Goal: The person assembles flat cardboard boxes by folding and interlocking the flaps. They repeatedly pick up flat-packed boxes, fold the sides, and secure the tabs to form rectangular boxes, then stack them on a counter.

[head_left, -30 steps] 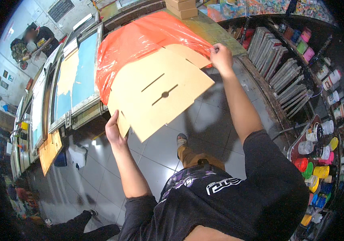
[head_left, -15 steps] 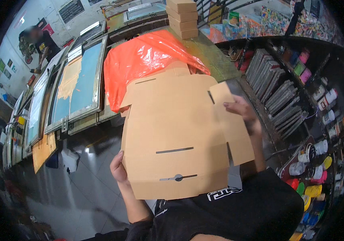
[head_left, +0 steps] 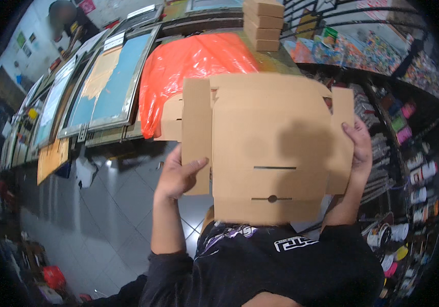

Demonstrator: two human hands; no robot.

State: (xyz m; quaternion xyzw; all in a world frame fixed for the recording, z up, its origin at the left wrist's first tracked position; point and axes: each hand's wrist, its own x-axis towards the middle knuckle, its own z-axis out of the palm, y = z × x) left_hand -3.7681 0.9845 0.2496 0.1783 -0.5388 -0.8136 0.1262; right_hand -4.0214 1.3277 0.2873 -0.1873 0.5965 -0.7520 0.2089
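A flat brown cardboard box blank [head_left: 270, 128] is held up between my hands, in front of my black shirt. It has two narrow slots near its lower edge, the lower one with a round hole in its middle. My left hand [head_left: 178, 174] grips the left side flap, thumb on its face and fingers behind. At the right edge my right hand [head_left: 358, 140] holds the other side flap, with its fingers partly hidden behind the card. Another brown cardboard piece [head_left: 170, 120] lies beyond the left flap, on an orange plastic sheet [head_left: 194, 56].
Framed screens [head_left: 112, 82] with blue mesh stand along the left bench. Several stacked brown boxes [head_left: 263, 25] are at the back. Paint jars [head_left: 424, 173] crowd the shelves at right. Another person [head_left: 71, 25] stands at the far left. Grey tiles cover the floor [head_left: 106, 220].
My left hand has moved up from the blank's lower left edge to its left side flap, which now shows folded up. The blank has shifted to the right and sits straighter.
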